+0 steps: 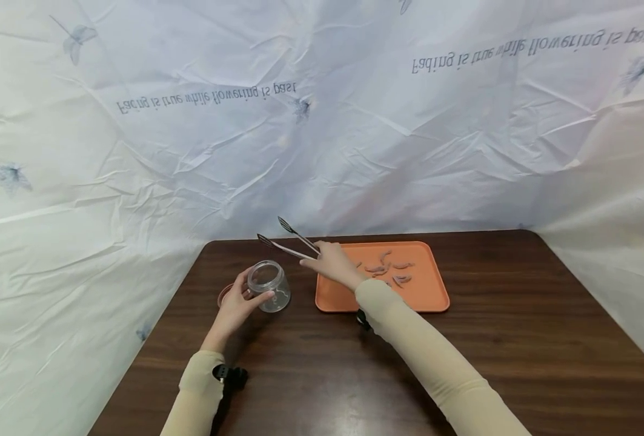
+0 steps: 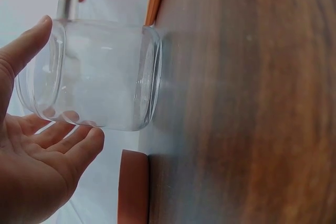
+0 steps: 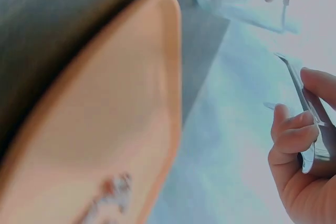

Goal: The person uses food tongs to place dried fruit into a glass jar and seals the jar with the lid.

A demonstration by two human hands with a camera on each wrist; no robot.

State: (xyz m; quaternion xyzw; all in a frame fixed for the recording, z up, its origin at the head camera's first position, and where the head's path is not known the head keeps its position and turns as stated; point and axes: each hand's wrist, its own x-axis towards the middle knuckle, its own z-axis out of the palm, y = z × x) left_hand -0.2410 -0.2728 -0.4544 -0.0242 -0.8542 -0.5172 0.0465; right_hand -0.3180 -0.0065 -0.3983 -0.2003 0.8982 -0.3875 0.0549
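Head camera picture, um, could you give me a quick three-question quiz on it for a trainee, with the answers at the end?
1. True or false: the metal tongs in the person's right hand have their two tips pressed together.
2. What does the left hand grip? A, the tongs; B, the clear jar; C, the right hand.
3. Fill in the missing word: the small pinkish pieces lie on the orange ____.

Key:
1. False; the tips stand apart.
2. B.
3. Tray.
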